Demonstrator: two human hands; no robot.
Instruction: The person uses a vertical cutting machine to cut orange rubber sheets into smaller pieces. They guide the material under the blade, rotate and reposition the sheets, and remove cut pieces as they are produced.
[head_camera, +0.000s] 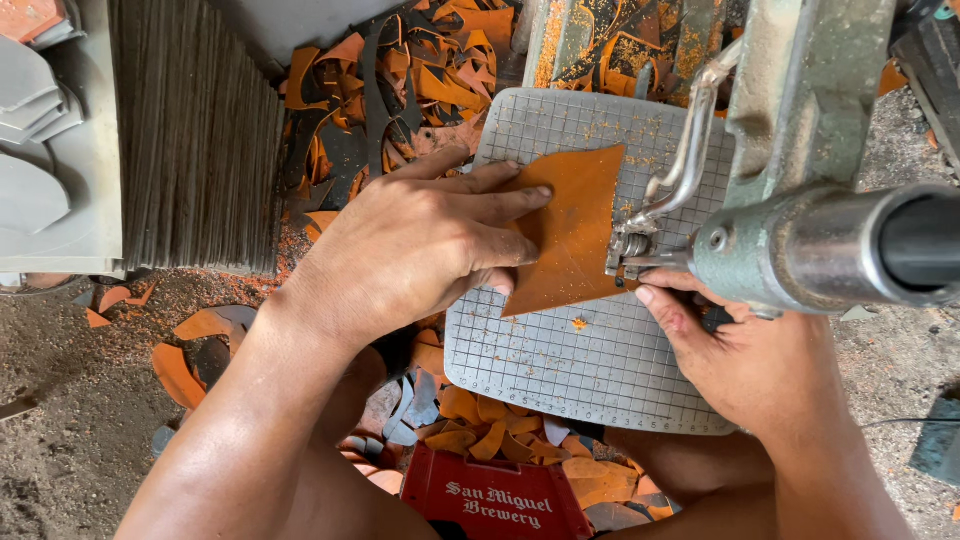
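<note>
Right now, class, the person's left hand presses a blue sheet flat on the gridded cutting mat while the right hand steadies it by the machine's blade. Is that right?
Not quite: the sheet is orange-brown, not blue. The head view shows the left hand pressing it flat on the gridded cutting mat, with the right hand at its edge by the machine.

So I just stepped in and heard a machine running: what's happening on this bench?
A person presses a flat orange piece down on a gridded grey plate with the left hand. The right hand steadies its edge beside the head of a green cutting machine. Orange and grey offcuts lie all around, with a red crate below.
</note>
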